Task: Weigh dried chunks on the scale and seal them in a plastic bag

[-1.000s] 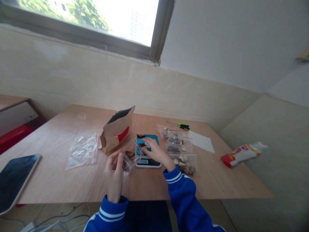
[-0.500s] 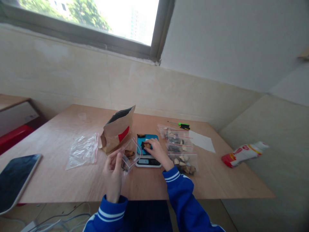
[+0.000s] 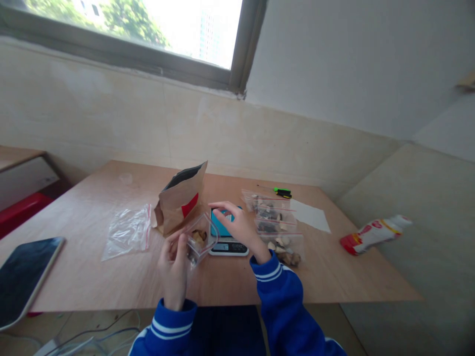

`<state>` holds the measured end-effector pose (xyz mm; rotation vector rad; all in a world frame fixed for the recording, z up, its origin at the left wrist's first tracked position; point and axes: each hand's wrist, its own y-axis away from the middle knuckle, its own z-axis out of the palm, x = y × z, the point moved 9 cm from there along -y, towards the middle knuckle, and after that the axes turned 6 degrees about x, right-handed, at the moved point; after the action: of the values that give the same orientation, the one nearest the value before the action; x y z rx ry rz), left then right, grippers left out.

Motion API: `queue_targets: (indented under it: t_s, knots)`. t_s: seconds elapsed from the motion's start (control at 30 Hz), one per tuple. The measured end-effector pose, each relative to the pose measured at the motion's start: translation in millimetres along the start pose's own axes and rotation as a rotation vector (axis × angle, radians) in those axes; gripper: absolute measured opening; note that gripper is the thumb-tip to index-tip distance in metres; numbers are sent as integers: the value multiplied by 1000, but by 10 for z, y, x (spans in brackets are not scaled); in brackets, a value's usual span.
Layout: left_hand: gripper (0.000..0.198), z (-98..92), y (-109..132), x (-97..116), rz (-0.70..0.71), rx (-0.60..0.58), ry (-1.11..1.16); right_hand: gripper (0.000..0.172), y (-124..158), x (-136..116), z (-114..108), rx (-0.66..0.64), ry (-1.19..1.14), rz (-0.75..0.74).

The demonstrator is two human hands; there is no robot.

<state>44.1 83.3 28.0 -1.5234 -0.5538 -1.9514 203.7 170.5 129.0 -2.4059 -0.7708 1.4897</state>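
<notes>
My left hand (image 3: pixel 173 264) pinches the edge of a small clear zip bag (image 3: pixel 202 236) and holds it open above the table; a few brown pieces lie inside. My right hand (image 3: pixel 239 227) hovers over the blue kitchen scale (image 3: pixel 226 246), fingers spread toward the bag's mouth, with nothing visible between them. The hand hides most of the scale's blue platform. A brown paper pouch (image 3: pixel 181 199) with a red patch stands open just behind the bag.
Three filled zip bags (image 3: pixel 276 220) lie in a row right of the scale. Empty zip bags (image 3: pixel 128 230) lie to the left, a dark tablet (image 3: pixel 24 272) at the table's near left edge. Farther back are a white sheet (image 3: pixel 309 216) and a green-black tool (image 3: pixel 282 192). A red-white packet (image 3: pixel 373 235) lies off to the right.
My right hand picked a brown piece off the scale's platform, lifted toward the bag's mouth and now shows spread fingers. The left hand stays holding the bag open.
</notes>
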Motion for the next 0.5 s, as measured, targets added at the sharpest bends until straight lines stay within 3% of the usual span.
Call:
queue_targets:
  t_s: [0.17,0.27,0.37,0.5]
  knots:
    - [33,-11,6,1,-16,-11,25,28,-199,642,51,18,414,70]
    - [33,-21,7,30,-9,-4,22,30,-276,929,153,-12,489,93]
    - [32,-32,-6,60,3,-4,29,23,-311,1033,211,-23,522,95]
    - [31,-54,-28,65,-1,-5,32,15,-325,922,133,-1,528,84]
